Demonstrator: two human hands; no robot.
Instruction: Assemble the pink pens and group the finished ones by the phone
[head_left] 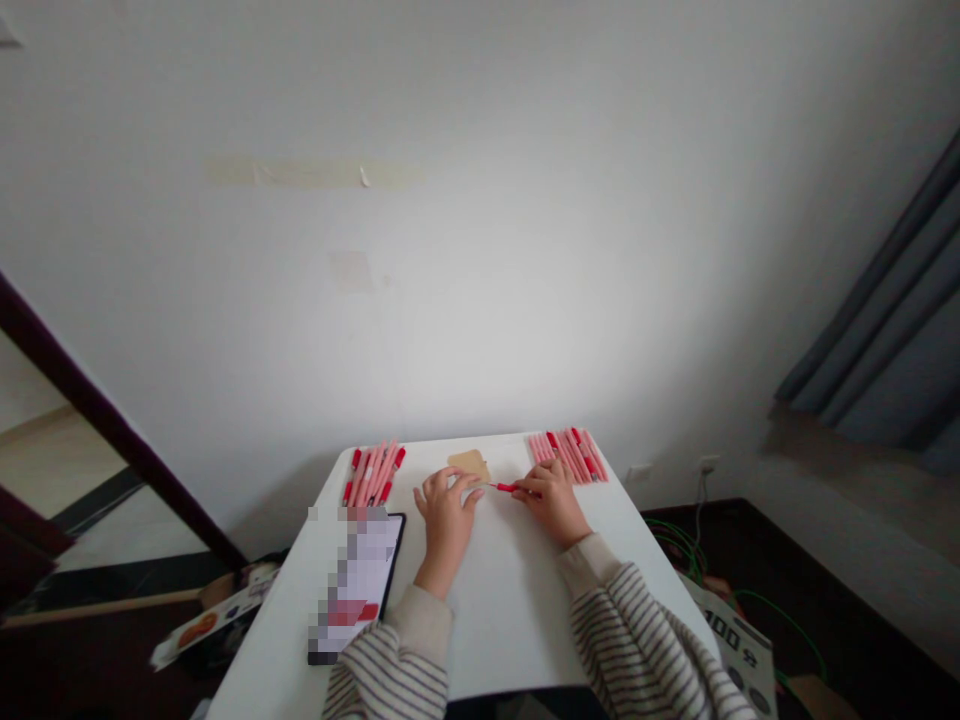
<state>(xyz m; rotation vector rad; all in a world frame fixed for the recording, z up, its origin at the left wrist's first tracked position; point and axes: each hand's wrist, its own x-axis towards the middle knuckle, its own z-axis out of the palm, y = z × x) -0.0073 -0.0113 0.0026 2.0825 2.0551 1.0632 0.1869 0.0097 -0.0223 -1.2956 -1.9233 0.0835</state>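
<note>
In the head view, find the tan card (469, 462) near the far edge of the white table (514, 620), between a bunch of pink-and-red pens (364, 478) at far left and a row of pink-and-red pens (574, 457) at far right. Note the left hand (448, 508) with fingers loosely spread and curved over the card's near edge, seemingly gripping nothing. Note the right hand (551, 493) closed in a fingertip pinch around a slim red pen (507, 487), aimed left toward the card's near right corner.

Probably best to press the card flat with the left fingertips, clear of the pen's tip; to pinch close to the red end for control; and to move lightly, to avoid skidding or bending the card.

Hard to make out any contact between tip and card, any marks on the card, or the force of the left fingertips. Impossible to see the pen's rear part, hidden by the right hand, or much of the smartphone (382, 560), pixelated and partly behind the left sleeve (397, 660).
</note>
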